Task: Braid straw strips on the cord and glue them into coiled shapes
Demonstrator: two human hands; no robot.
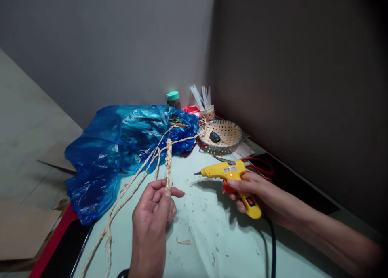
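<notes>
Standing nearly upright near the centre of the table [194, 229], a short straw braid [169, 161] rose from the left hand [155, 213], whose thumb and fingers pinched its lower end from six o'clock. Loose straw cords [121, 195] trailed past the braid, most of them stretching toward seven o'clock along the tabletop, while one ran off toward two o'clock.

At three o'clock from the braid, the right hand [253, 187] gripped a yellow glue gun [222, 170] by its handle, fingers wrapped around it and the index finger at the orange trigger [226, 186]. The nozzle [197, 173] pointed to nine o'clock, toward the braid but apart from it. A small light glowed orange on the gun's side, and a black cable [273, 245] curved down toward six o'clock from near the handle.

Farther out at three o'clock, red-handled scissors [267, 165] lay partly hidden behind the gun. At two o'clock sat a shallow woven basket [228, 129] with a spool of dark thread [215, 137] inside. Between one and two o'clock, a cup [209, 113] held clear sticks [197, 96]; at twelve stood a green-lidded jar [173, 97]. A crumpled blue plastic bag [127, 136] spread across ten o'clock.
</notes>
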